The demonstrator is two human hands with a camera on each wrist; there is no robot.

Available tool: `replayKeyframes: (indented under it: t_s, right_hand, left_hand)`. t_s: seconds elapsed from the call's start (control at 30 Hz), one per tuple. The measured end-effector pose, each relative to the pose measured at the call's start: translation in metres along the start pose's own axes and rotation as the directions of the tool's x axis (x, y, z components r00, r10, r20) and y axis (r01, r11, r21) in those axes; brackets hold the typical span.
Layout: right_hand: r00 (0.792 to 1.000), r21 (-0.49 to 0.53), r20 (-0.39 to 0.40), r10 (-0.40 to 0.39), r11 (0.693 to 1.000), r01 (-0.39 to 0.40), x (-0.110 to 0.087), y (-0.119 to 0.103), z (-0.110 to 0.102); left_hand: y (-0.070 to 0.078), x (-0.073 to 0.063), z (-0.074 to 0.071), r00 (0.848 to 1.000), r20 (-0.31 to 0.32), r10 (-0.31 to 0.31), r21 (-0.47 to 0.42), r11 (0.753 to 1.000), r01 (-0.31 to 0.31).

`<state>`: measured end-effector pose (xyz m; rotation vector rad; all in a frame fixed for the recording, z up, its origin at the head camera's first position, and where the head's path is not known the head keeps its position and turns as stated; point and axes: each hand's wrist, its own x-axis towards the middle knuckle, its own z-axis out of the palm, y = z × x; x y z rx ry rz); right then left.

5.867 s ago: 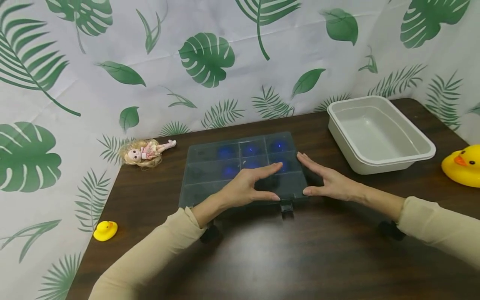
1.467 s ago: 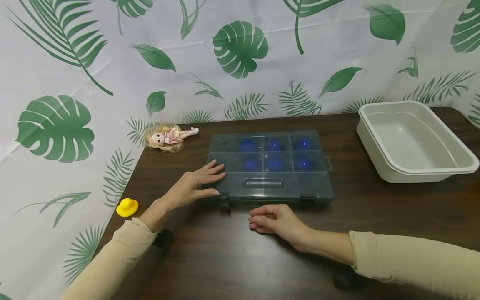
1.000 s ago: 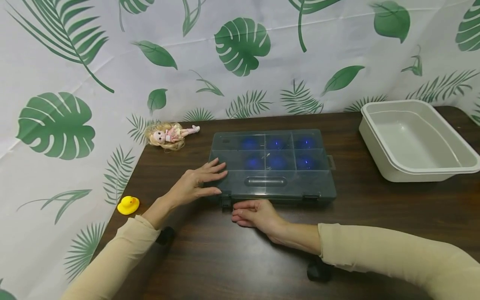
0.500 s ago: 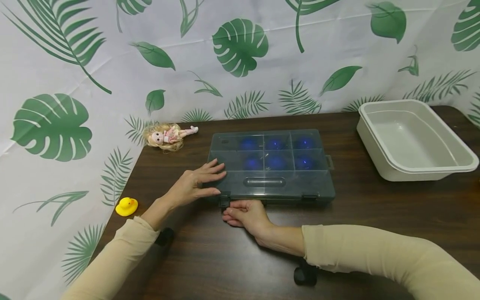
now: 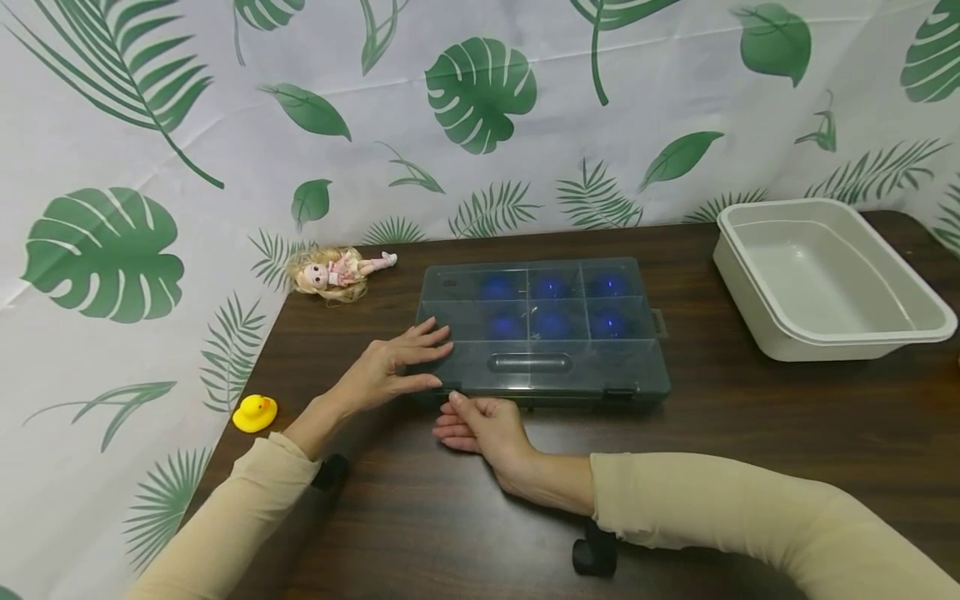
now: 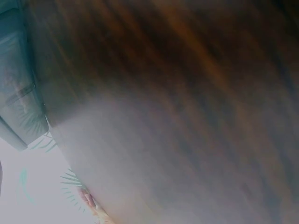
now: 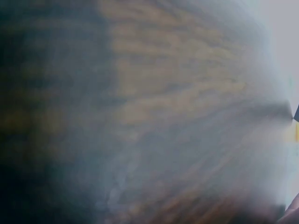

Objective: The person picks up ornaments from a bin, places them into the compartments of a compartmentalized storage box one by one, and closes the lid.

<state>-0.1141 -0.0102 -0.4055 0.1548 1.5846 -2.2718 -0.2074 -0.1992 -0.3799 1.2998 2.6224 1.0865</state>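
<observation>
A dark translucent compartment box lies on the table with its lid down. Several blue round things show through the lid in the back compartments. My left hand rests on the box's left front corner, fingers spread over the lid. At the front edge, the thumb of my right hand touches the left latch, while its other fingers lie loosely bent below. The right latch sits against the front edge. In the left wrist view only part of the box shows; the right wrist view is blurred.
A pale grey basin stands at the right back of the table. A blond doll lies at the left back, and a small yellow duck sits near the left edge. A leaf-patterned cloth hangs behind.
The box has been turned and its right latch now lies against the front. My right hand moved left to the left latch, which hung down and is now up. The left hand stays put lately.
</observation>
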Motion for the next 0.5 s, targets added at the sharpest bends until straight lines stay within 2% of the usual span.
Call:
replayKeyframes:
  t_s: [0.33, 0.43, 0.5]
  right_hand:
    - [0.999, -0.061, 0.032, 0.025, 0.998, -0.023, 0.001, -0.0014, 0.0038]
    - [0.996, -0.079, 0.05, 0.069, 0.995, -0.065, 0.0015, -0.0025, 0.0032]
    - [0.987, -0.095, 0.096, 0.13, 0.988, -0.121, -0.0003, -0.0051, 0.0002]
  left_hand:
    - [-0.001, -0.0041, 0.0005, 1.0, -0.019, 0.006, -0.007, 1.0, -0.006]
    - [-0.0021, -0.0054, 0.0012, 1.0, -0.015, -0.002, -0.013, 1.0, 0.002]
    - [-0.0018, -0.0068, 0.0012, 1.0, 0.0, -0.02, -0.007, 1.0, 0.02]
